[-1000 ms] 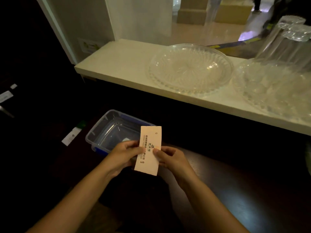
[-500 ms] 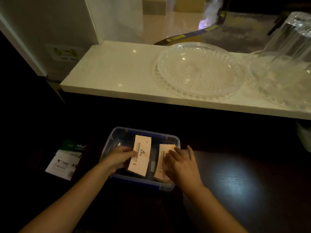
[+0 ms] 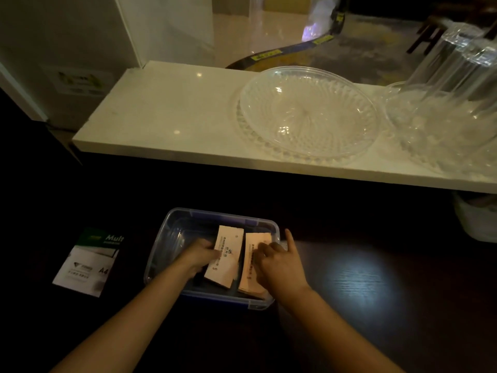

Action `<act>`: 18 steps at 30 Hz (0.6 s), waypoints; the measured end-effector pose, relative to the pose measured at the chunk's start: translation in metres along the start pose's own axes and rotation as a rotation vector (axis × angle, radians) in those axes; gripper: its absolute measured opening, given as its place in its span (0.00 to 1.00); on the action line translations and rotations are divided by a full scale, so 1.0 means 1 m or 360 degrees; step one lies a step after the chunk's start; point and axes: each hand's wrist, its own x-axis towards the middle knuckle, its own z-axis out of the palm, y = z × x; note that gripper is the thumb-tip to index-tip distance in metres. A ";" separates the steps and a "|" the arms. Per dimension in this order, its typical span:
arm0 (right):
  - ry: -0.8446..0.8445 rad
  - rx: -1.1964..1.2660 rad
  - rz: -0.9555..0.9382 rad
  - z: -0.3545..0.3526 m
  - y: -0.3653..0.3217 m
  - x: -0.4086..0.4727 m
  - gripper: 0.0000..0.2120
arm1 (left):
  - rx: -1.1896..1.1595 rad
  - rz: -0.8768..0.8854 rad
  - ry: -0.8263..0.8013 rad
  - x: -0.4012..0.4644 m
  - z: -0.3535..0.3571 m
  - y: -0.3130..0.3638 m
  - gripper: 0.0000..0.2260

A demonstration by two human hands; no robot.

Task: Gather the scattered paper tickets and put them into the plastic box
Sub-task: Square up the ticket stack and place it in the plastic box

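Dim over the dark desk [image 3: 363, 278], our left hand [image 3: 200, 255] pinches one ticket [image 3: 225, 256] and our right hand [image 3: 279, 266] presses a stack [image 3: 251, 267] inside the plastic box [image 3: 172, 224]; hasty release could scatter them.

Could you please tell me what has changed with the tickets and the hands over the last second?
A second ago both hands held one bundle of tickets upright, in front of the plastic box. Since then the bundle was split and lowered into the box: the left hand holds one stack of tickets, and the right hand presses a second stack down at the right end. The glass bowl on the shelf shows no change.
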 end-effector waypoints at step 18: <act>-0.0016 0.0000 -0.0015 0.004 0.000 0.001 0.19 | 0.0498 0.0133 0.0105 -0.010 0.026 -0.003 0.14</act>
